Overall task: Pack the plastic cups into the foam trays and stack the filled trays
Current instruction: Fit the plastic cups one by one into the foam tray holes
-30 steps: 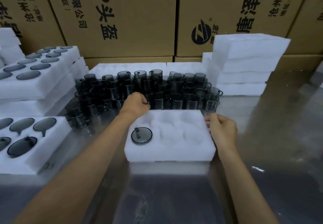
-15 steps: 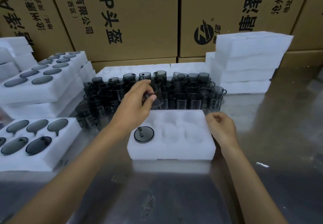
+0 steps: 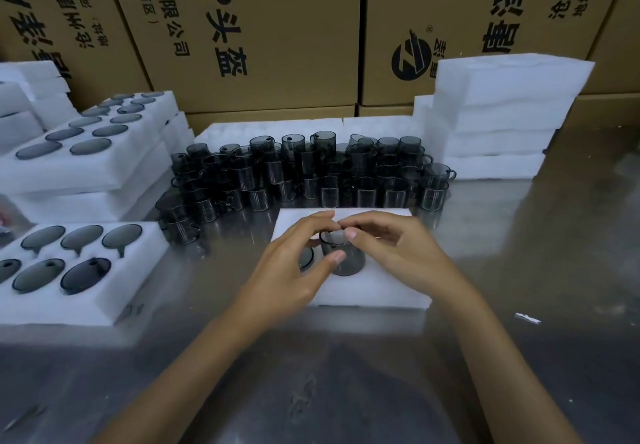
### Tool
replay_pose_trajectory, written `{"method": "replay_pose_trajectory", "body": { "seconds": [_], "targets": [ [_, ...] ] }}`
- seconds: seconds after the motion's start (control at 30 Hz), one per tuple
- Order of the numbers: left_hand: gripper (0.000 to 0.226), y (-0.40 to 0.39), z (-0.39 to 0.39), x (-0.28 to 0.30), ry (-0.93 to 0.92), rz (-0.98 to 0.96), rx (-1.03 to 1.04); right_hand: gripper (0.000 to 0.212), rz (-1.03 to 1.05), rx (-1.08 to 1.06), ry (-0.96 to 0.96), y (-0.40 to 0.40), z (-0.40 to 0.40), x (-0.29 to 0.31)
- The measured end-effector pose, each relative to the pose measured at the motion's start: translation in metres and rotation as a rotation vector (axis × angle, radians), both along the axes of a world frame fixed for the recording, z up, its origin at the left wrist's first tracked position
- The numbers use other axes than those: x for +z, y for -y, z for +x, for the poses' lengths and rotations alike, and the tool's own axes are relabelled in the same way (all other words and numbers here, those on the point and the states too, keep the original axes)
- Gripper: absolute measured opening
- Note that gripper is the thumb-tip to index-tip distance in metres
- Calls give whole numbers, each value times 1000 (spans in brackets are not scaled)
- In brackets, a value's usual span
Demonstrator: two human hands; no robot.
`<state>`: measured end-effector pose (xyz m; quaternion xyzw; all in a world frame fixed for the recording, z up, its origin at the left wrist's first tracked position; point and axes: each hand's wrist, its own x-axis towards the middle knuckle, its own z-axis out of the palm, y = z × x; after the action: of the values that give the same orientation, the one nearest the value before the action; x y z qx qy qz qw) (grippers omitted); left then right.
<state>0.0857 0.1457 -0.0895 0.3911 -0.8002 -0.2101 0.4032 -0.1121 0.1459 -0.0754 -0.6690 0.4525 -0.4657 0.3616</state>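
Smoky grey plastic, see-through, with a dark rim and a small loop handle: that is the cup (image 3: 343, 256) both hands hold over the foam tray (image 3: 374, 291) at the middle of the steel bench (image 3: 346, 391). The left hand (image 3: 294, 270) has its thumb on the cup's near wall and its fingers curled to the rim, so its grip is closed on the cup. The right hand (image 3: 398, 253) pinches the rim from the other side with thumb and forefinger. One seated cup (image 3: 306, 257) shows in this tray, half hidden behind the left hand; the other pockets are covered.

Only the head view is given. Behind the tray stands a dense cluster of loose cups (image 3: 311, 173), too many and too overlapped to count. At the near left lies a filled tray (image 3: 86, 301) showing six dark cup rounds, the leftmost cut by the edge. Farther left is a stack of filled trays (image 3: 86, 166). At the right rear rises a pile of four empty foam trays (image 3: 502, 121). Cardboard cartons (image 3: 259, 28) printed in black wall the back.
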Motion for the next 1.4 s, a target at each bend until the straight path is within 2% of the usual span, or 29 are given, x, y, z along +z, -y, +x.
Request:
{"method": "replay_pose_trajectory", "body": {
  "seconds": [0.07,0.17,0.3,0.6,0.77,0.9,1.1,1.17,1.2,1.3,1.4],
  "targets": [
    [47,2,1,-3,36,19,7,28,26,10,17,0,-3,0],
    [59,5,4,-7,100,43,41,42,77,29,-10,-1,-6,1],
    [70,6,8,-11,153,123,91,37,79,29,-62,-1,-7,1],
    [67,5,10,-16,191,79,52,39,100,22,-176,1,-6,-6],
    [69,8,8,-22,222,5,84,40,-16,-82,-425,-1,-1,-10],
    [62,8,7,-25,332,-58,124,43,-63,-98,-688,0,-3,-12],
    [50,8,4,-23,376,-72,128,46,-34,-84,-711,4,-11,-17],
    [47,8,3,-20,343,-26,121,45,-59,-120,-661,7,-11,-20],
    [44,9,3,-17,292,28,126,39,-100,-165,-569,9,-11,-21],
    [29,24,4,0,74,154,201,12,-197,-358,-146,18,-16,-20],
    [28,61,-2,16,-31,159,233,15,-43,-491,256,23,-30,-21]
  ]
}}
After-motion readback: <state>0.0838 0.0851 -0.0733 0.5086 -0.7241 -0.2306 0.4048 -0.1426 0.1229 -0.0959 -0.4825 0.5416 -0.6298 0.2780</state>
